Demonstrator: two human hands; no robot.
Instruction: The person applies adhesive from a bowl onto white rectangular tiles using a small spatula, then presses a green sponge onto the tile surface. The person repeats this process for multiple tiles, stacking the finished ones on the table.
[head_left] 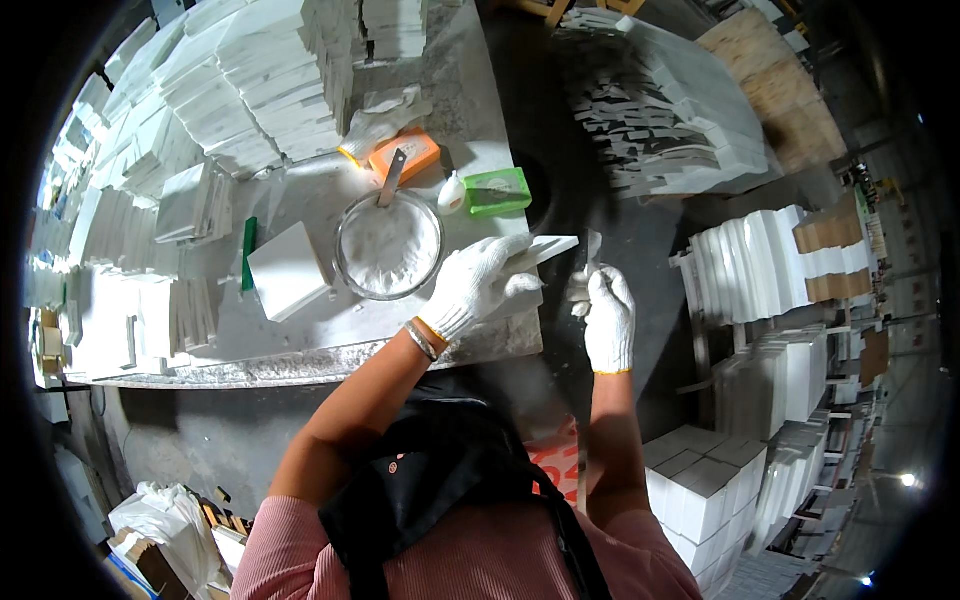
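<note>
My left hand (478, 283), in a white knit glove, is closed around a white stone tile (545, 250) seen nearly edge-on past the table's right edge. Just right of it, my right hand (608, 305), gloved the same way, pinches a small thin scraper (594, 246) with its pale blade pointing up; its handle is hidden in the fingers. Left of my left hand stands a clear round bowl (338, 250) of white paste (390, 248). A putty knife (393, 176) leans on its far rim. Beside the bowl lie square white tiles (288, 270).
Behind the bowl are an orange box (406, 155), a spare glove (385, 122), a small white bottle (452, 193) and a green box (498, 192). A green strip (249, 254) lies left. Tall tile stacks (250, 80) fill the table's far left; more stacks (745, 265) stand right.
</note>
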